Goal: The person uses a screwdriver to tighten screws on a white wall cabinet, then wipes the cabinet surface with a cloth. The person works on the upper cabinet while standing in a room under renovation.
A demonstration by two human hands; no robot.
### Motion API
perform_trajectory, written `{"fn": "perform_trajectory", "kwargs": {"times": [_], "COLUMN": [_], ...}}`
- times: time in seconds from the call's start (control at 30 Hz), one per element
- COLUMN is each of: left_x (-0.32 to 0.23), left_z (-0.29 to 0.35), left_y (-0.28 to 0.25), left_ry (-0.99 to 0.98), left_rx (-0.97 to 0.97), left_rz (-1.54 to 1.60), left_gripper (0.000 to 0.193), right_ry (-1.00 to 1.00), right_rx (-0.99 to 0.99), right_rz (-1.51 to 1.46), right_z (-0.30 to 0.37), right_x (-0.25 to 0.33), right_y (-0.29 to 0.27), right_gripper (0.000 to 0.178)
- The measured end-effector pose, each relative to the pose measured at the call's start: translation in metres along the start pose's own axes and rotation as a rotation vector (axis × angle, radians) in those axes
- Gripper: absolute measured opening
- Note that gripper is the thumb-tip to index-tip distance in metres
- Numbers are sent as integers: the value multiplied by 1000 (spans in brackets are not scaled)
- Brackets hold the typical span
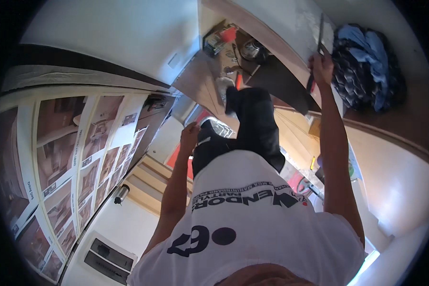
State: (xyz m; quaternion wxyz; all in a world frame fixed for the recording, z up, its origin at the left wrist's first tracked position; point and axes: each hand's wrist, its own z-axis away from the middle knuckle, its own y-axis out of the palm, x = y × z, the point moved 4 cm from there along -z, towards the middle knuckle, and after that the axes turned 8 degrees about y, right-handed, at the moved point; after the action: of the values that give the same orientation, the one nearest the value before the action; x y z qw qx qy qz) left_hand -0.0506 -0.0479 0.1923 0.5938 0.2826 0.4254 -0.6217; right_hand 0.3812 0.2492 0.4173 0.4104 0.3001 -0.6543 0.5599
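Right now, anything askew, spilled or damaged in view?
The white panel by the right hand looks rough and patchy; damage or filler, I can't tell. Crumpled dark and blue fabric heaped next to that hand seems oddly placed.

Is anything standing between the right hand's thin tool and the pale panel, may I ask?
Nothing visible; the thin tool in the right hand shows against the pale panel, with a dark bundle to its right.
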Motion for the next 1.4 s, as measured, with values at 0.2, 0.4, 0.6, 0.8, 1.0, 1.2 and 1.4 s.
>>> {"fn": "perform_trajectory", "kwargs": {"times": [0.2, 0.4, 0.6, 0.8, 1.0, 1.2, 1.4], "left_x": [-74, -276, -486, -587, -698, -775, -771], "left_z": [16, -22, -65, -85, -77, -45, -69], "left_y": [-5, -14, -1, -5, -34, -66, -85], "left_ry": [209, 689, 834, 902, 1235, 1314, 1574], "left_rx": [75, -62, 33, 74, -192, -390, -973], "left_rz": [-32, -52, 406, 445, 58, -193, -156], "left_gripper": [39, 29, 38, 36, 31, 37, 46], "right_ry": [11, 43, -2, -28, -589, -744, -953], "right_rx": [129, 431, 614, 586, 102, 16, -160], "right_rz": [-360, -858, -824, -627, -111, -184, -71], "right_z": [47, 102, 76, 36, -18, -59, -80], "right_x": [69, 163, 220, 270, 335, 400, 440], "right_y": [12, 50, 78, 92, 74, 65, 65], "right_gripper": [42, 52, 50, 50, 54, 48, 43]}}
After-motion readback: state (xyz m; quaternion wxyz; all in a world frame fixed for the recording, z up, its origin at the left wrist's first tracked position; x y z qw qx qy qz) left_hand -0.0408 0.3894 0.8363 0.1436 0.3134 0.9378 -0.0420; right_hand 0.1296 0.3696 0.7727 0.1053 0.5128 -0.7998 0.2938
